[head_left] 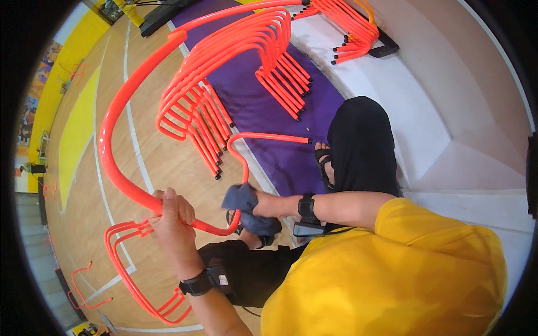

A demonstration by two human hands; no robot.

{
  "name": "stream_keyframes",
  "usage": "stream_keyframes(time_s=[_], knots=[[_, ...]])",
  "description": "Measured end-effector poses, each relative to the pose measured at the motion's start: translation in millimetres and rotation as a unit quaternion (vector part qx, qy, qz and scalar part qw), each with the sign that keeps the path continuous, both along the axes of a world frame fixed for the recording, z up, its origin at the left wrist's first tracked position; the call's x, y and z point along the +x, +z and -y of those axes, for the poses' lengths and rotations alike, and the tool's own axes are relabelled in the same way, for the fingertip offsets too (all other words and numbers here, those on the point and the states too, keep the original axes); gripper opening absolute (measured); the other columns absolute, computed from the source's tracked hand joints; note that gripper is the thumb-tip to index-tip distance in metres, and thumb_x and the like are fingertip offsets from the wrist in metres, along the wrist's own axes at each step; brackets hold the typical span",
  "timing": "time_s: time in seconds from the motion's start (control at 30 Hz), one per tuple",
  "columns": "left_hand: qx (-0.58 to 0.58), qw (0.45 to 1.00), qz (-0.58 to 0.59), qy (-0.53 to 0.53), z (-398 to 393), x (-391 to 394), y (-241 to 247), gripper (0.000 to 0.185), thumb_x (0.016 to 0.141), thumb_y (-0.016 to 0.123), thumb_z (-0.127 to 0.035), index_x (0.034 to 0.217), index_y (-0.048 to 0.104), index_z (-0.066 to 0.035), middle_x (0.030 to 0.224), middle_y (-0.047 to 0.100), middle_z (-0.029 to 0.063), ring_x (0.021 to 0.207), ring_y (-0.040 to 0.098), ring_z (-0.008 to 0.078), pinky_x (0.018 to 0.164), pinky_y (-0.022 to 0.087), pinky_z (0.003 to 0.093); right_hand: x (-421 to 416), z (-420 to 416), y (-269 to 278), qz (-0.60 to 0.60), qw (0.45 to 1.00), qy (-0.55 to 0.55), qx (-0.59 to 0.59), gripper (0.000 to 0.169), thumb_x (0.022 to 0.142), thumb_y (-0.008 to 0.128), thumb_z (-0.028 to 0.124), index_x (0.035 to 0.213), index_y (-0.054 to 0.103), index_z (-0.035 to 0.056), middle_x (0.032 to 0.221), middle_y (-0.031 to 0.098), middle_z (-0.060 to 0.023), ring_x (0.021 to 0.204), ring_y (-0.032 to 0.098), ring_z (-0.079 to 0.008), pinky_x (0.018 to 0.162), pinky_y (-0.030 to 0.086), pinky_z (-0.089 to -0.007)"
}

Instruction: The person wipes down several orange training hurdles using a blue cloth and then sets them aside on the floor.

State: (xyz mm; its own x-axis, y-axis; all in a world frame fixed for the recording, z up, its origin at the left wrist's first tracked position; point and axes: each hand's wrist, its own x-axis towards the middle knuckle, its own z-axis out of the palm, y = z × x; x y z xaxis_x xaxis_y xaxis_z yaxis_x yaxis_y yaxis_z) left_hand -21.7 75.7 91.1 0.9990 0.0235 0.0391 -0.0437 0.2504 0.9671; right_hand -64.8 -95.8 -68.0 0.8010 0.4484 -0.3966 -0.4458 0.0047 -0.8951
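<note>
An orange-red tubular training hurdle arches close before me, its bar curving large towards the camera. Around its bar, near the lower bend, my left hand is closed. My right hand grips a grey-blue cloth wrapped about the hurdle's side tube. That tube bends on into a leg with a black end cap, above the purple floor strip. Part of the cloth hangs below the hand, over one sandalled foot. Several similar hurdles stand nested in a row just beyond.
More hurdles are stacked on the white ledge at upper right. Others stand on the wooden court floor at lower left. A purple strip runs beside the ledge. A person is far off at the left.
</note>
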Motion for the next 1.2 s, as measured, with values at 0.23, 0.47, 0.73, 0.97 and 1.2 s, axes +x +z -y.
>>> stream_keyframes(time_s=[0.23, 0.47, 0.73, 0.97, 1.2], knots=[[0.025, 0.999, 0.018, 0.022, -10.2, -4.3, 2.8, 0.029, 0.095, 0.054, -0.007, 0.071, 0.039, -0.011, 0.051, 0.034, -0.0021, 0.037, 0.031, 0.0078, 0.034, 0.024, 0.0235, 0.6, -11.4, 59.1, 0.050, 0.991, 0.051, 0.110, 0.046, 0.074, 0.061, 0.003, 0.119, 0.058, 0.0010, 0.106, 0.064, -0.0084, 0.097, 0.057, -0.0147, 0.089, 0.046, -0.0321], [0.072, 0.988, 0.055, 0.122, -75.3, -13.8, 34.2, 0.025, 0.097, 0.054, -0.016, 0.074, 0.045, -0.012, 0.049, 0.033, -0.0055, 0.036, 0.028, 0.0049, 0.034, 0.019, 0.0221, 27.2, 82.0, 96.8, 0.088, 0.995, -0.042, 0.003, 0.046, 0.073, 0.060, 0.001, 0.119, 0.058, -0.0022, 0.107, 0.064, -0.0072, 0.100, 0.059, -0.0155, 0.091, 0.045, -0.0319], [0.140, 0.940, 0.175, 0.256, -141.0, -55.7, 142.7, 0.040, 0.101, 0.051, -0.028, 0.066, 0.035, -0.016, 0.050, 0.025, -0.0054, 0.040, 0.020, 0.0040, 0.036, 0.014, 0.0229, 43.0, 109.1, 78.0, 0.015, 0.982, -0.184, 0.049, 0.042, 0.074, 0.054, -0.004, 0.115, 0.060, -0.0014, 0.101, 0.063, -0.0051, 0.093, 0.060, -0.0173, 0.086, 0.047, -0.0325], [0.258, 0.892, 0.117, 0.353, -189.3, -105.9, 177.0, 0.041, 0.098, 0.056, -0.029, 0.064, 0.037, -0.015, 0.050, 0.028, -0.0053, 0.038, 0.020, 0.0034, 0.036, 0.015, 0.0223, 44.3, 79.3, 57.0, 0.065, 0.993, -0.098, -0.027, 0.042, 0.075, 0.055, -0.002, 0.117, 0.058, 0.0003, 0.102, 0.062, -0.0056, 0.093, 0.059, -0.0170, 0.087, 0.047, -0.0332], [0.320, 0.883, -0.050, 0.340, -253.4, -137.4, 130.2, 0.035, 0.097, 0.054, -0.041, 0.075, 0.049, -0.014, 0.050, 0.036, -0.0052, 0.036, 0.030, 0.0033, 0.033, 0.021, 0.0197, 42.6, 72.1, 40.1, 0.057, 0.994, -0.079, -0.043, 0.045, 0.074, 0.053, -0.004, 0.119, 0.057, 0.0012, 0.106, 0.062, -0.0075, 0.096, 0.059, -0.0191, 0.087, 0.046, -0.0332]])
